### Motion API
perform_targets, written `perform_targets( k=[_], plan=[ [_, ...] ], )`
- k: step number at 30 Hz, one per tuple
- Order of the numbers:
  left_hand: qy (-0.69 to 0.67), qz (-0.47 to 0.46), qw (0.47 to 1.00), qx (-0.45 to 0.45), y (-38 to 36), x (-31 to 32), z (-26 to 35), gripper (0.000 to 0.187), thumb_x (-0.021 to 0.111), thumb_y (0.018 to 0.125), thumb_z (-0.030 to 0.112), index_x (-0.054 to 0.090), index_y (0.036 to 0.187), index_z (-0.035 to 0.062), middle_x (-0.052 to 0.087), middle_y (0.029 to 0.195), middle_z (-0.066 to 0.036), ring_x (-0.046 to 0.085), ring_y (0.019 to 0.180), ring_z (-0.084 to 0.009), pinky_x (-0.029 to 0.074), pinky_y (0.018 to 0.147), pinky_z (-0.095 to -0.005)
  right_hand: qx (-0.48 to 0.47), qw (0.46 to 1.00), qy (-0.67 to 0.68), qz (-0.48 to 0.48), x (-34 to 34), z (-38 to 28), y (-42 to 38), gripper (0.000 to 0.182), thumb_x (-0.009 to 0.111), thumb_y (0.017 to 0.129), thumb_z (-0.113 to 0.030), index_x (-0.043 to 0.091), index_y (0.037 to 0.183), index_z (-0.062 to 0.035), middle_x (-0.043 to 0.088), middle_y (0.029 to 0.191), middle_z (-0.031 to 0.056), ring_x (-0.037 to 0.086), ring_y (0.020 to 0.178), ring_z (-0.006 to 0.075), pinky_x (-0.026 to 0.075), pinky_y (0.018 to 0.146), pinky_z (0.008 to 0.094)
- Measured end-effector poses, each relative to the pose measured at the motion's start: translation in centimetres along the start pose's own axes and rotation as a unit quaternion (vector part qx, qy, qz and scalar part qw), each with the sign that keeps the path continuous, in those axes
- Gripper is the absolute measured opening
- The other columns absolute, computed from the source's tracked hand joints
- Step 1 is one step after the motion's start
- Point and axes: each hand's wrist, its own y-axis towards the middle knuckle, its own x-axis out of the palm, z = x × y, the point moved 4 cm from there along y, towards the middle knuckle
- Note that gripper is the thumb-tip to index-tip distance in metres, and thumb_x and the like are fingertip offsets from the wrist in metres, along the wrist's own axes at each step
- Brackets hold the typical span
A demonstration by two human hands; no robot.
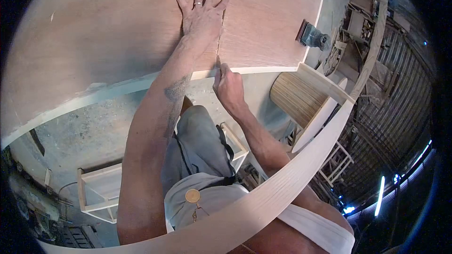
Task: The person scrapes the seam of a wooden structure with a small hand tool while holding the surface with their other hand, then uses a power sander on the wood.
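My left hand (203,16) lies flat with fingers spread on a large plywood sheet (117,28), right beside a dark seam (221,33) that runs across the sheet. A ring shows on one finger. My right hand (228,84) is closed at the sheet's near edge, where the seam ends. It pinches a thin, small tool (218,62) whose tip points into the seam. What kind of tool it is I cannot tell.
A small power sander (311,35) rests on the plywood's right edge. Below it stands a ribbed, slatted drum (296,99). A curved wooden strip (282,183) crosses the foreground. An open wooden frame (101,188) and stools stand on the dusty floor.
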Motion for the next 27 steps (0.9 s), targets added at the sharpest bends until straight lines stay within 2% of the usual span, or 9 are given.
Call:
perform_targets(
  k=[7, 11, 13, 14, 19, 20, 23, 24, 27],
  plan=[
    [-0.001, 0.008, 1.0, 0.011, -0.2, 0.1, 0.1, 0.075, 0.064, 0.083, 0.031, 0.029, 0.149, 0.0344, 0.008, 0.16, -0.008, 0.004, 0.147, -0.0357, 0.007, 0.098, -0.081, 0.0, 0.999, 0.017, 0.037, 0.9, 0.4, -0.3, 0.009, 0.053, 0.088, -0.006, 0.054, 0.085, 0.0026, 0.056, 0.062, 0.028, 0.059, 0.061, 0.0472, 0.046, 0.056, 0.0538],
    [-0.004, 0.017, 1.0, 0.016, -0.3, 0.3, -0.2, 0.077, 0.066, 0.082, 0.033, 0.029, 0.149, 0.0336, 0.007, 0.16, -0.008, 0.006, 0.146, -0.0363, 0.009, 0.097, -0.0813, 0.015, 1.0, 0.005, 0.008, 0.4, 0.1, -0.2, 0.008, 0.054, 0.086, -0.005, 0.055, 0.087, 0.0034, 0.056, 0.061, 0.0282, 0.059, 0.061, 0.0471, 0.047, 0.056, 0.0532],
    [-0.048, 0.032, 0.998, 0.017, -0.5, -0.1, -0.1, 0.074, 0.067, 0.081, 0.027, 0.035, 0.147, 0.0296, 0.012, 0.16, -0.008, 0.005, 0.147, -0.035, 0.003, 0.102, -0.0782, 0.009, 1.0, -0.006, -0.021, -0.2, -0.1, -0.3, 0.011, 0.053, 0.083, -0.003, 0.057, 0.091, 0.0048, 0.058, 0.062, 0.0288, 0.061, 0.061, 0.0466, 0.05, 0.057, 0.0527],
    [-0.068, 0.041, 0.997, 0.016, -0.5, -0.3, -0.3, 0.073, 0.067, 0.08, 0.024, 0.037, 0.147, 0.0277, 0.015, 0.159, -0.008, 0.005, 0.147, -0.0344, 0.001, 0.104, -0.0767, 0.017, 1.0, 0.0, -0.017, -0.8, -0.3, -0.6, 0.01, 0.053, 0.085, -0.004, 0.056, 0.089, 0.0046, 0.058, 0.061, 0.0285, 0.061, 0.06, 0.046, 0.049, 0.056, 0.0526],
    [-0.039, 0.028, 0.999, 0.022, -0.7, -0.3, 0.0, 0.071, 0.064, 0.082, 0.028, 0.035, 0.148, 0.0274, 0.014, 0.159, -0.007, 0.006, 0.147, -0.0331, 0.003, 0.103, -0.0777, 0.073, 0.995, 0.044, 0.047, -2.8, 1.0, -1.7, 0.018, 0.05, 0.093, -0.01, 0.054, 0.08, 0.0025, 0.056, 0.058, 0.0262, 0.059, 0.056, 0.0434, 0.045, 0.052, 0.0511],
    [-0.039, 0.035, 0.998, 0.028, -0.7, -0.5, -0.2, 0.07, 0.063, 0.084, 0.029, 0.034, 0.148, 0.0269, 0.014, 0.159, -0.007, 0.006, 0.147, -0.032, 0.004, 0.102, -0.078, 0.067, 0.992, 0.082, 0.068, -2.1, 2.2, -1.8, 0.021, 0.05, 0.096, -0.013, 0.055, 0.081, 0.0009, 0.056, 0.057, 0.0223, 0.059, 0.052, 0.0377, 0.044, 0.05, 0.0454],
    [0.057, 0.078, 0.989, 0.109, -1.6, 0.1, -0.3, 0.066, 0.056, 0.088, 0.033, 0.032, 0.149, 0.0224, 0.025, 0.156, -0.009, 0.018, 0.144, -0.0313, 0.011, 0.101, -0.0775, 0.072, 0.959, 0.214, 0.17, -2.0, 3.9, -0.8, 0.021, 0.052, 0.096, -0.015, 0.057, 0.083, -0.0004, 0.057, 0.057, 0.0173, 0.059, 0.051, 0.0301, 0.044, 0.05, 0.0395],
    [0.071, 0.069, 0.988, 0.122, -2.0, 0.3, -0.4, 0.064, 0.055, 0.089, 0.032, 0.034, 0.148, 0.0206, 0.028, 0.154, -0.009, 0.02, 0.144, -0.03, 0.012, 0.104, -0.0731, 0.097, 0.947, 0.26, 0.162, -1.7, 4.9, -0.4, 0.022, 0.053, 0.097, -0.017, 0.058, 0.083, -0.0004, 0.059, 0.059, 0.0132, 0.058, 0.051, 0.0215, 0.044, 0.05, 0.0356],
    [0.097, 0.056, 0.976, 0.185, -5.7, 0.8, 0.3, 0.054, 0.054, 0.09, 0.031, 0.043, 0.141, 0.0146, 0.038, 0.149, -0.008, 0.026, 0.142, -0.0242, 0.015, 0.113, -0.059, 0.096, 0.94, 0.301, 0.13, -1.7, 6.2, -0.2, 0.028, 0.051, 0.099, -0.019, 0.057, 0.078, -0.0018, 0.061, 0.062, 0.0041, 0.052, 0.054, 0.0088, 0.043, 0.051, 0.0279]
  ],
)
